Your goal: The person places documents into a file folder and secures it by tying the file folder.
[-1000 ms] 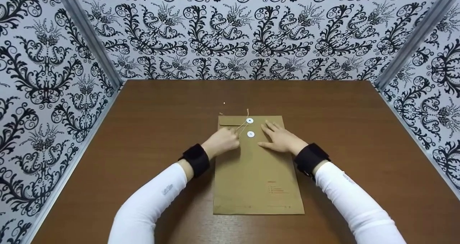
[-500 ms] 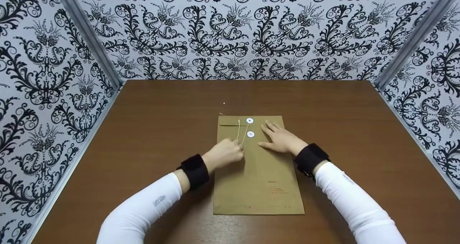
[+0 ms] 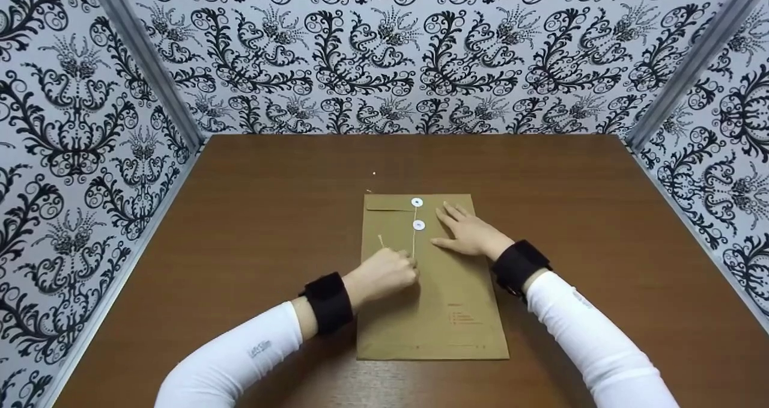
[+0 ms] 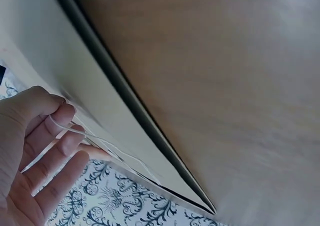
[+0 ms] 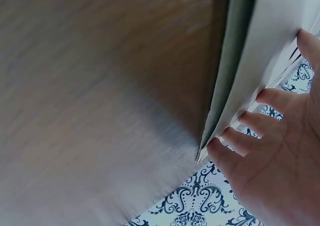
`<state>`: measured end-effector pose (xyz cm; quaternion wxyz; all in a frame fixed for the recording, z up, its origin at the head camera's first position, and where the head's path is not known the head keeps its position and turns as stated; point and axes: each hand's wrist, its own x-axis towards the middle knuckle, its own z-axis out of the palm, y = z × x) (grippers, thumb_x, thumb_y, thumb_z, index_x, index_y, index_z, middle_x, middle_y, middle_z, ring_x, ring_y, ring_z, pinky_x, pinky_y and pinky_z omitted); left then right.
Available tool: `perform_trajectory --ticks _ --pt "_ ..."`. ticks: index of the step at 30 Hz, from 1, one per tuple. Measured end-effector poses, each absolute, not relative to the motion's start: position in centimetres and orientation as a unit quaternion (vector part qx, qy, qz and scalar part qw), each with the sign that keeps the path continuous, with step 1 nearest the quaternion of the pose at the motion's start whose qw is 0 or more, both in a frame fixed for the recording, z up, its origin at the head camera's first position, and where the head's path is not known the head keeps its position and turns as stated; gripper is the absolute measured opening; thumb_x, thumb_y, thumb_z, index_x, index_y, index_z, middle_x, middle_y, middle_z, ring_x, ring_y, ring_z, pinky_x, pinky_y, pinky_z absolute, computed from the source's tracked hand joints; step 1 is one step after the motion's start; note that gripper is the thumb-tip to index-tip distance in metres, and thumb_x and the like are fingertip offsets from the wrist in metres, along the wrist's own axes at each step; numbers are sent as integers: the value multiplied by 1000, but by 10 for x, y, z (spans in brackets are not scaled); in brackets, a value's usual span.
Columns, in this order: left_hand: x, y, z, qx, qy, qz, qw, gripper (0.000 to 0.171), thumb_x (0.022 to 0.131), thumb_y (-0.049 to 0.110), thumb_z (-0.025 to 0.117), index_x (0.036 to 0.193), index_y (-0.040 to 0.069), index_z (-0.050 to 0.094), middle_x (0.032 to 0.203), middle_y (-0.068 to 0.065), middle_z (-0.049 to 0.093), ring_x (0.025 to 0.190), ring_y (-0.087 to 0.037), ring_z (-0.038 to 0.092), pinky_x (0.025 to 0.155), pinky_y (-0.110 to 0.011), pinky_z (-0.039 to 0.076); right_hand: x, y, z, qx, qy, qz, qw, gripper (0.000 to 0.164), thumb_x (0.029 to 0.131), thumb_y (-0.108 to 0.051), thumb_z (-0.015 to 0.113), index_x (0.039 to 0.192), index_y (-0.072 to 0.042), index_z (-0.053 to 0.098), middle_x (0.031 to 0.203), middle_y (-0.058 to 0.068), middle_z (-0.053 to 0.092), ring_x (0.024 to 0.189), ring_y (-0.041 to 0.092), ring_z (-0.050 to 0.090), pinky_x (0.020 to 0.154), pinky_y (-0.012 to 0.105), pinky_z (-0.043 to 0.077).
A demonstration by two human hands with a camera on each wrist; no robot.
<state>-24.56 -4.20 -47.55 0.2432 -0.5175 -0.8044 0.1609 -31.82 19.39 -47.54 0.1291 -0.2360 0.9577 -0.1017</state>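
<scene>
A brown paper envelope (image 3: 432, 330) lies flat, its flap (image 3: 390, 202) folded down at the far end. One white round button (image 3: 417, 202) sits at the flap and a second white button (image 3: 419, 225) just below it. From the buttons a thin string (image 3: 414, 243) runs taut toward me into my left hand (image 3: 384, 274), which pinches it between thumb and index finger. The string's loose end (image 4: 120, 151) trails out of that hand in the left wrist view. My right hand (image 3: 468, 235) rests on the envelope's right side, fingers spread, fingertips touching the paper (image 5: 250, 61).
The envelope lies on a brown wooden table (image 3: 270, 204). Patterned black-and-white walls (image 3: 384, 53) stand behind and on both sides, with grey posts (image 3: 150, 59) at the corners. A tiny white speck (image 3: 373, 173) lies beyond the envelope.
My left hand has moved toward me and slightly right, drawing the string down past the lower button. The string's loose end has shifted nearer and left. My right hand has stayed in place.
</scene>
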Motion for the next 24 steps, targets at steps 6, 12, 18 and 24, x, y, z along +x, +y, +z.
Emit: perform_trajectory --ticks 6,12,18,24 --pt "-241 -34 -476 -517 -809 150 236 14 89 16 68 79 23 75 80 10 73 69 -8 67 53 -24 52 -319 194 -476 -241 958 -100 123 78 104 -47 52 159 2 28 167 32 21 155 52 20 127 60 24" --pt "-239 -24 -476 -508 -815 147 237 14 88 16 70 79 23 77 79 10 73 65 -6 67 51 -23 52 -320 195 -476 -233 958 -101 134 79 104 -49 51 161 0 25 168 30 19 156 52 17 127 60 22" --pt "-238 -11 -478 -486 -837 112 223 15 86 12 71 76 21 76 77 8 73 64 -8 68 50 -25 53 -319 196 -478 -232 958 -102 134 79 104 -49 50 161 0 25 168 29 19 156 51 18 128 60 22" --pt "-239 0 -477 -466 -858 83 200 14 86 11 70 76 19 75 79 7 74 64 -9 69 52 -25 55 -319 195 -475 -231 958 -100 137 79 104 -49 50 161 -1 25 168 29 19 157 50 18 128 59 22"
